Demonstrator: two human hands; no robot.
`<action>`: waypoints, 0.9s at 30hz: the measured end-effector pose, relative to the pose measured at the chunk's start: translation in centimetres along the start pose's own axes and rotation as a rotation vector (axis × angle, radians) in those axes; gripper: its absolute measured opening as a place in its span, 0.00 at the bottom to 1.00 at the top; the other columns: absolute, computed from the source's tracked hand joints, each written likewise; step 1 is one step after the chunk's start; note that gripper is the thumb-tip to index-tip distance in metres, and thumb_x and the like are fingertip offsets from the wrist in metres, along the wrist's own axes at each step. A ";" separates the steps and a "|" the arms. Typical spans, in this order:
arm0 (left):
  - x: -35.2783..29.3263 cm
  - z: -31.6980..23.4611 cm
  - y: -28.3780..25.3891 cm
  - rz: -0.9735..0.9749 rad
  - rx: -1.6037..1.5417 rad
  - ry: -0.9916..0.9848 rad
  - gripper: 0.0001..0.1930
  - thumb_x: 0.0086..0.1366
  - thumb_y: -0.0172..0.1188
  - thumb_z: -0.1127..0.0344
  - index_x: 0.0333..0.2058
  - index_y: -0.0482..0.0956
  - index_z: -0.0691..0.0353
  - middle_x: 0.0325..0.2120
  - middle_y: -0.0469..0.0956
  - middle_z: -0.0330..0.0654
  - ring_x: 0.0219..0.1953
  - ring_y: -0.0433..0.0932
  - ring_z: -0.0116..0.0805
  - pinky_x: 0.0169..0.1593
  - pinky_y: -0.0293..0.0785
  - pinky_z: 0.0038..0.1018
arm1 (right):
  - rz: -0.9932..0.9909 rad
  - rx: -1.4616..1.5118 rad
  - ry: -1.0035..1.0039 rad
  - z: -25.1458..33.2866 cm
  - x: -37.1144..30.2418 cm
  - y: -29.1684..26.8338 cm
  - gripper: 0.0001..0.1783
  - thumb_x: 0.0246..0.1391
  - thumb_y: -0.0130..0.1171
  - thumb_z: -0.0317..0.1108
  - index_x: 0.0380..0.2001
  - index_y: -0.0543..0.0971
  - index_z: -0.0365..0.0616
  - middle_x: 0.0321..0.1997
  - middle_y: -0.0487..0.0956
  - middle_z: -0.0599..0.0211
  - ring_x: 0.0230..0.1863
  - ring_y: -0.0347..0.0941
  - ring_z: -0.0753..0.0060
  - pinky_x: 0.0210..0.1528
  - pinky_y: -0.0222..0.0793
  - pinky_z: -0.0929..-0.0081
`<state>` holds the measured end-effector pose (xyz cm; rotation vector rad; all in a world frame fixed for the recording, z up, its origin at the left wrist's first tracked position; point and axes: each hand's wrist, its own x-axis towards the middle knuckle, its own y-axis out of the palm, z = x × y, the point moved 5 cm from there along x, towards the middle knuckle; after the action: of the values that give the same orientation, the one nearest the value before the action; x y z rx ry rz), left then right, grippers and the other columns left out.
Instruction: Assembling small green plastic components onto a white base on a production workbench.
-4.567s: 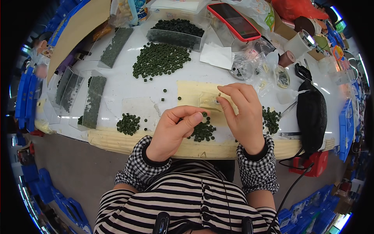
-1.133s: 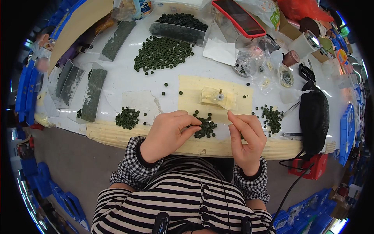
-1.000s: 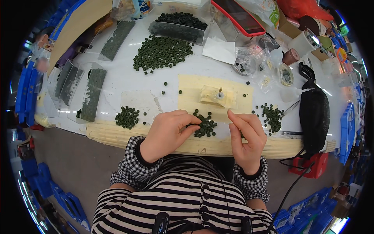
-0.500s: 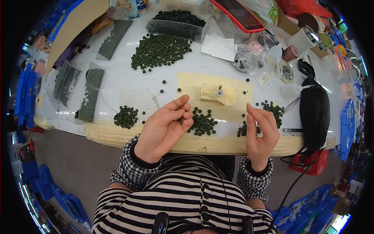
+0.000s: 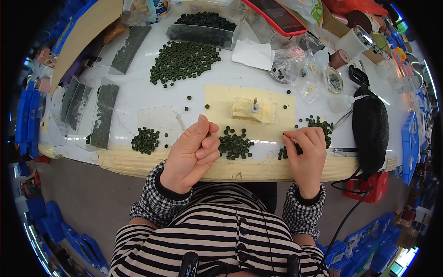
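Observation:
My left hand point(image 5: 190, 156) is closed above the front of the table, thumb against the curled index finger. A small dark green round piece point(image 5: 208, 135) shows at its fingers. To the right, my right hand point(image 5: 305, 154) pinches at thumb and fingertip; a tiny dark piece point(image 5: 284, 134) just shows there. Between and beyond the hands, a tape-wrapped block point(image 5: 241, 109) with a short brass pin point(image 5: 255, 101) stands on a yellowish sheet point(image 5: 217, 96). One heap of green pieces point(image 5: 234, 145) lies beside my left hand, another heap point(image 5: 318, 123) behind my right hand.
A larger green heap point(image 5: 182, 62) lies before a clear bin point(image 5: 200, 34). More clear bins point(image 5: 103, 115) stand left. White paper point(image 5: 253, 54), a red-cased phone point(image 5: 279, 18), plastic bags point(image 5: 307, 76) and a black pouch point(image 5: 370, 131) occupy the right. A padded strip point(image 5: 221, 171) edges the table.
My left thumb has risen and pressed onto the index finger. My right fingertips have come lower and bent into a pinch. The whole view has shifted slightly.

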<state>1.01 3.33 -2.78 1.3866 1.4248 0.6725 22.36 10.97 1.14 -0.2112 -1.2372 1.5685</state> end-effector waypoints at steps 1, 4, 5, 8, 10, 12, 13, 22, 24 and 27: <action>-0.1 0.1 -0.1 -0.029 0.016 0.002 0.14 0.71 0.49 0.57 0.38 0.74 0.64 0.26 0.70 0.34 0.19 0.58 0.15 0.20 0.56 0.10 | 0.014 -0.014 -0.014 0.1 0.1 0.1 0.06 0.41 0.64 0.21 0.26 0.79 0.38 0.26 0.74 0.65 0.33 0.67 0.62 0.35 0.64 0.69; -0.1 0.3 -0.1 -0.129 0.085 0.003 0.12 0.71 0.49 0.61 0.40 0.75 0.64 0.28 0.73 0.34 0.19 0.56 0.14 0.21 0.55 0.11 | 0.036 -0.010 0.008 -0.4 0.0 0.4 0.06 0.41 0.64 0.24 0.26 0.77 0.41 0.27 0.74 0.66 0.34 0.68 0.60 0.38 0.64 0.65; -0.1 0.2 0.7 -0.171 0.124 -0.003 0.11 0.71 0.49 0.63 0.42 0.75 0.64 0.29 0.73 0.35 0.19 0.56 0.14 0.21 0.55 0.11 | 0.033 -0.012 -0.001 -0.4 0.0 0.4 0.06 0.41 0.64 0.23 0.26 0.77 0.40 0.27 0.74 0.66 0.34 0.68 0.60 0.37 0.64 0.66; -0.1 0.3 1.1 -0.178 0.164 -0.016 0.11 0.69 0.51 0.68 0.46 0.74 0.66 0.33 0.77 0.38 0.19 0.57 0.14 0.24 0.57 0.12 | 0.013 0.041 0.025 -0.5 0.2 0.3 0.06 0.43 0.62 0.22 0.26 0.75 0.39 0.27 0.75 0.64 0.31 0.70 0.61 0.34 0.65 0.67; 0.0 0.4 1.1 -0.128 0.170 -0.013 0.11 0.68 0.52 0.70 0.47 0.74 0.67 0.34 0.78 0.40 0.19 0.57 0.15 0.24 0.58 0.13 | -0.014 0.156 0.113 -0.4 -0.2 0.2 0.06 0.45 0.61 0.20 0.27 0.74 0.38 0.26 0.75 0.63 0.29 0.70 0.61 0.31 0.66 0.69; -0.1 0.6 1.0 -0.069 0.178 -0.002 0.10 0.68 0.53 0.70 0.46 0.75 0.66 0.33 0.78 0.40 0.19 0.57 0.15 0.24 0.57 0.13 | -0.047 0.223 0.112 0.1 -0.4 0.1 0.05 0.45 0.61 0.20 0.27 0.75 0.38 0.26 0.75 0.62 0.27 0.71 0.63 0.28 0.66 0.71; 0.0 0.9 0.8 -0.019 0.147 0.001 0.10 0.68 0.53 0.70 0.46 0.75 0.66 0.33 0.78 0.40 0.19 0.57 0.15 0.24 0.57 0.13 | -0.063 0.256 0.111 0.3 -0.5 0.1 0.05 0.45 0.61 0.19 0.27 0.75 0.37 0.26 0.75 0.62 0.26 0.71 0.64 0.27 0.66 0.73; 0.4 1.9 1.4 0.001 0.247 -0.048 0.10 0.68 0.53 0.70 0.45 0.76 0.65 0.31 0.79 0.41 0.19 0.57 0.15 0.23 0.55 0.13 | -0.144 0.349 0.115 1.1 -0.9 0.2 0.06 0.44 0.64 0.19 0.26 0.77 0.37 0.25 0.77 0.62 0.23 0.72 0.67 0.26 0.67 0.75; 0.6 2.0 2.1 -0.020 0.243 -0.076 0.10 0.68 0.53 0.70 0.46 0.77 0.65 0.32 0.79 0.41 0.19 0.57 0.15 0.23 0.55 0.13 | -0.129 0.358 0.117 1.5 -0.8 0.1 0.06 0.44 0.65 0.19 0.26 0.77 0.37 0.25 0.78 0.62 0.24 0.72 0.67 0.26 0.68 0.76; 0.8 2.2 2.2 -0.007 0.265 -0.091 0.11 0.67 0.54 0.71 0.47 0.77 0.65 0.34 0.80 0.43 0.19 0.57 0.14 0.23 0.54 0.12 | -0.103 0.405 0.136 1.7 -0.7 0.0 0.07 0.42 0.66 0.19 0.27 0.78 0.36 0.26 0.78 0.62 0.25 0.74 0.68 0.28 0.69 0.76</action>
<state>4.01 3.92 -1.79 1.5947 1.4835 0.4208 21.50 9.38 1.64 0.0081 -0.7922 1.6485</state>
